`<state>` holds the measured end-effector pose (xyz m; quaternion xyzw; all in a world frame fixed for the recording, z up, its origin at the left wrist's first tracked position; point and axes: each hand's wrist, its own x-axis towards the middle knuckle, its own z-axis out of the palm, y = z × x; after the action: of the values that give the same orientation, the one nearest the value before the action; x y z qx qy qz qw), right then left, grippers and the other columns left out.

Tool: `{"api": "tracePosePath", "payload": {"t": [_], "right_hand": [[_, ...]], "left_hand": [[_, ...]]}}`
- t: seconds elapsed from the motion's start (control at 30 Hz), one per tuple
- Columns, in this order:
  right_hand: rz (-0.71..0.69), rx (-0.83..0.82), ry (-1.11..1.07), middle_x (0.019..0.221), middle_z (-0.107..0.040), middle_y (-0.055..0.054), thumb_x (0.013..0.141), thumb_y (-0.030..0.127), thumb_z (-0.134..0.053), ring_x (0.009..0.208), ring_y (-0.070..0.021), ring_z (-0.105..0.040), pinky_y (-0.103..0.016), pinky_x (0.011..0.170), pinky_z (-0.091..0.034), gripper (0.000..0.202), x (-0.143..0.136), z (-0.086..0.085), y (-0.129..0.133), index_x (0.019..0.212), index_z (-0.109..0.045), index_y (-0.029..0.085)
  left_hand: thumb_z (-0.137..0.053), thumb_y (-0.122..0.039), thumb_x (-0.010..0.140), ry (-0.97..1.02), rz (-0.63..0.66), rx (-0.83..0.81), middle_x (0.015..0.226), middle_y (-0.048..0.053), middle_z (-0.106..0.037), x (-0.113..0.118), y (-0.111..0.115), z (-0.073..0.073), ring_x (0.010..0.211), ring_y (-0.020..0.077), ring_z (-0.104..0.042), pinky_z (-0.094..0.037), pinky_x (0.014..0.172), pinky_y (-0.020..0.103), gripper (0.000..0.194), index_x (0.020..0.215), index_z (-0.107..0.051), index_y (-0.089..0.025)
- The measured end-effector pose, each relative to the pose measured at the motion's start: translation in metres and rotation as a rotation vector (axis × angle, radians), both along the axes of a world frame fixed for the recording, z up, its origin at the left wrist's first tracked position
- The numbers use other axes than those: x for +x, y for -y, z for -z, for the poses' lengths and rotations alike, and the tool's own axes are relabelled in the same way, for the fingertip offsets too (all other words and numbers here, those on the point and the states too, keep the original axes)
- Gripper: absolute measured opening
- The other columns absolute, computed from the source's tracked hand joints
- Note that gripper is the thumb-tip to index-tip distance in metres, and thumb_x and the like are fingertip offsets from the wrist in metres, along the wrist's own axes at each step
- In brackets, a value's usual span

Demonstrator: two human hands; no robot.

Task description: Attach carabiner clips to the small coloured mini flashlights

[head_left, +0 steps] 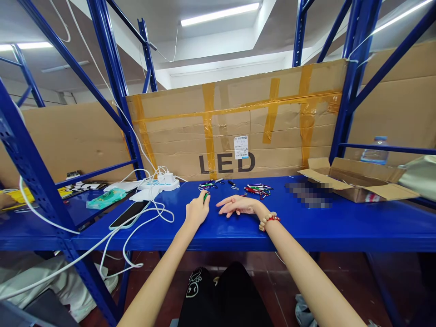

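Observation:
My left hand (pixel 197 209) is closed around a small green object (pixel 205 196), whose tip shows above the fingers. To its right, my right hand (pixel 238 205) hovers over or rests on the blue table (pixel 225 231), palm partly turned up, fingers spread and holding nothing. Beyond my left hand lie some small green, white and black items (pixel 211 183). A pile of small red, green and purple items (pixel 259 190) lies just past my right hand. A small black item (pixel 233 184) sits between the two groups.
At the left are a phone (pixel 129 215), a white power strip (pixel 166 181), tangled white cables (pixel 163 211) and a teal packet (pixel 106 198). An open cardboard box (pixel 361 181) stands at the right, a bottle (pixel 375 151) behind it. Taped cardboard (pixel 177 141) walls the back.

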<state>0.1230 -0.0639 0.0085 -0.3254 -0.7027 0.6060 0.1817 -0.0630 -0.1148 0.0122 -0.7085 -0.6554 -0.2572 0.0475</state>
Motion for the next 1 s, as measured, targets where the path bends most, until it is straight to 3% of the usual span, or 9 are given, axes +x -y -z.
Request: {"api": "tracePosePath", "payload": {"t": [0.37, 0.63, 1.0], "right_hand": [[0.056, 0.007, 0.019, 0.067, -0.065, 0.001, 0.067, 0.021, -0.069, 0.054, -0.0042, -0.059, -0.007, 0.034, -0.036, 0.04, -0.0037, -0.0038, 0.004, 0.106, -0.062, 0.016], [0.054, 0.007, 0.016, 0.067, -0.064, 0.001, 0.069, 0.02, -0.066, 0.056, -0.0046, -0.06, -0.007, 0.034, -0.036, 0.038, -0.0039, -0.003, 0.0036, 0.106, -0.062, 0.016], [0.099, 0.001, 0.037, 0.066, -0.062, 0.002, 0.072, 0.019, -0.065, 0.056, -0.0038, -0.058, -0.007, 0.035, -0.036, 0.033, -0.0039, -0.0034, 0.0035, 0.105, -0.062, 0.017]], "left_hand": [[-0.029, -0.036, 0.092, -0.006, 0.024, 0.0, 0.093, 0.007, -0.066, 0.0007, 0.0011, 0.0, 0.089, 0.0241, -0.061, -0.042, 0.071, 0.031, 0.03, 0.113, -0.047, -0.025], [-0.027, -0.036, 0.092, -0.025, 0.051, -0.006, 0.095, 0.007, -0.066, 0.0, 0.0008, 0.001, 0.09, 0.0246, -0.061, -0.043, 0.071, 0.032, 0.031, 0.114, -0.045, -0.025], [-0.032, -0.036, 0.091, -0.089, 0.286, -0.072, 0.096, 0.001, -0.066, 0.0012, 0.001, 0.0034, 0.092, 0.0217, -0.061, -0.043, 0.073, 0.028, 0.026, 0.111, -0.047, -0.03]]}}
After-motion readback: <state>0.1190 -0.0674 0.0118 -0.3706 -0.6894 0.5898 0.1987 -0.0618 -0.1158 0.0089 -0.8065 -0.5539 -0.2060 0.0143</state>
